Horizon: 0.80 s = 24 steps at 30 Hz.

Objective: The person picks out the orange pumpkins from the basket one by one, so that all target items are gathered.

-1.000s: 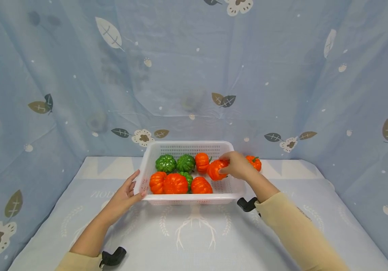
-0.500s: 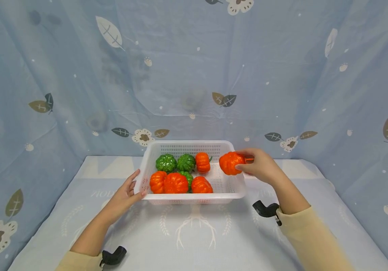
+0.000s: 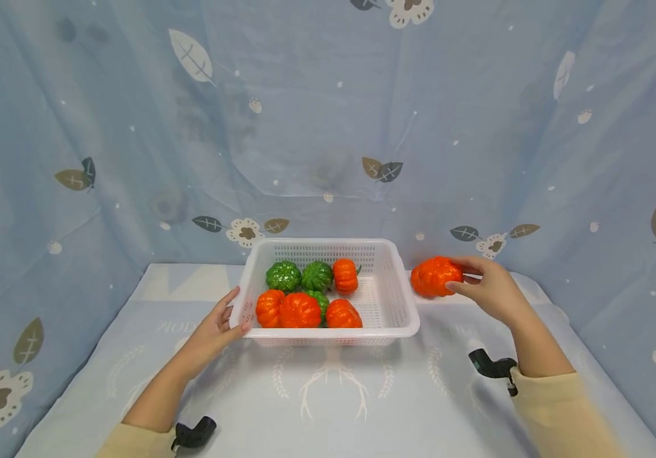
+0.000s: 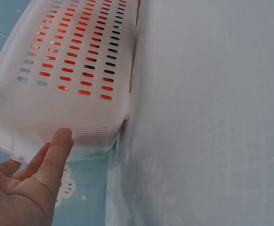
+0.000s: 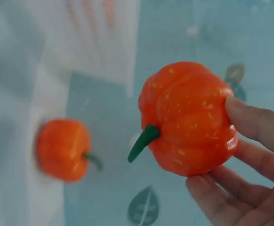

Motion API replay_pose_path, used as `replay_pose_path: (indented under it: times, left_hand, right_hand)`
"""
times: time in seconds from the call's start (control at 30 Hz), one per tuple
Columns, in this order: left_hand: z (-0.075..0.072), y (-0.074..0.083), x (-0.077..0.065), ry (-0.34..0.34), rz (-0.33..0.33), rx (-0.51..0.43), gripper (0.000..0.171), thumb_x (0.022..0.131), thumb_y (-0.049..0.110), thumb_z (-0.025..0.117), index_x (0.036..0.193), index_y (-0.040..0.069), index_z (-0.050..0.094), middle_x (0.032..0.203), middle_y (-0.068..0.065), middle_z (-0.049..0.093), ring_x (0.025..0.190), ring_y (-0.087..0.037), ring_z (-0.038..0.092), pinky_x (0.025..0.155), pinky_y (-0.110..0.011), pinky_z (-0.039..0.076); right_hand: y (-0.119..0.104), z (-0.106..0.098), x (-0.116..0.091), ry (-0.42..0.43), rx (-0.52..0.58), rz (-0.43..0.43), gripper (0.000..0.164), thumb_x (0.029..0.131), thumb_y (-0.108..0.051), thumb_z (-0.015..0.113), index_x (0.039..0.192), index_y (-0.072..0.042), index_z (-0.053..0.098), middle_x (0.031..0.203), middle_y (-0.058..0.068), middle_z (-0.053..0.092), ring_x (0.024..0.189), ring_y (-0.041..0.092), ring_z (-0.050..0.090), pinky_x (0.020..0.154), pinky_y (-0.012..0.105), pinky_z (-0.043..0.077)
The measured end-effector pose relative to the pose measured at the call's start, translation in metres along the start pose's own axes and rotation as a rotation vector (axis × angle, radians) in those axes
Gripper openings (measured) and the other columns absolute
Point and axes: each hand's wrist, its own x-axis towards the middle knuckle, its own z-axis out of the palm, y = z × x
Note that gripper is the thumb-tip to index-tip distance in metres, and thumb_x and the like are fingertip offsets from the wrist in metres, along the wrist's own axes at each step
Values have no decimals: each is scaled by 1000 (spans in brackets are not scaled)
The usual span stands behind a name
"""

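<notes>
A small orange pumpkin (image 5: 189, 117) with a green stem is pinched between the thumb and fingers of my right hand (image 3: 490, 289), off to the right of the basket. Another orange pumpkin (image 5: 64, 149) sits on the table beyond it, mostly covered by the held one in the head view. My left hand (image 3: 213, 334) grips the near left corner of the white plastic basket (image 3: 333, 333), with the thumb at its front rim. Inside the basket are several pumpkins, including orange ones (image 3: 300, 310) and green ones (image 3: 284, 276).
A pale patterned cloth (image 3: 328, 407) covers the table. Behind and at both sides hangs a blue curtain (image 3: 305, 127) with leaf and flower prints, close to the table's back edge. The basket's right part shows its bare bottom (image 3: 375, 304).
My right hand has lifted an orange pumpkin out of the basket and carried it right, past the basket's right rim. The left hand still holds the corner.
</notes>
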Motion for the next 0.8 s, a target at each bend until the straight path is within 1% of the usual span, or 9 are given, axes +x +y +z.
replay_pose_path:
  times: [0.17, 0.3, 0.53, 0.8]
  left_hand:
    - [0, -1, 1, 0, -2, -1, 91, 96, 19, 68, 162, 21, 6, 157, -23, 34, 138, -40, 43, 106, -52, 43]
    - [-1, -1, 1, -2, -2, 4, 91, 95, 20, 68, 162, 21, 6, 157, -23, 33, 138, -41, 43, 105, -53, 43]
    - [-1, -1, 1, -6, 5, 5, 90, 96, 20, 68, 162, 22, 6, 157, -23, 33, 137, -41, 43, 104, -54, 43]
    - [0, -1, 0, -5, 10, 7, 90, 96, 19, 67, 162, 21, 7, 156, -24, 33, 137, -42, 43, 104, -54, 44]
  right_hand:
    - [40, -7, 3, 34, -53, 11, 63, 92, -22, 75, 143, 3, 49, 140, 30, 50, 123, 51, 53, 92, 54, 52]
    - [60, -8, 5, 59, -102, 28, 61, 91, -16, 75, 142, 6, 49, 137, 33, 50, 121, 53, 52, 93, 57, 50]
    - [81, -5, 7, 78, -180, 49, 57, 88, -12, 76, 134, 12, 54, 128, 36, 51, 114, 54, 53, 93, 61, 49]
    - [98, -5, 11, 59, -214, 114, 55, 90, -17, 72, 132, 14, 54, 127, 36, 48, 111, 52, 50, 91, 61, 50]
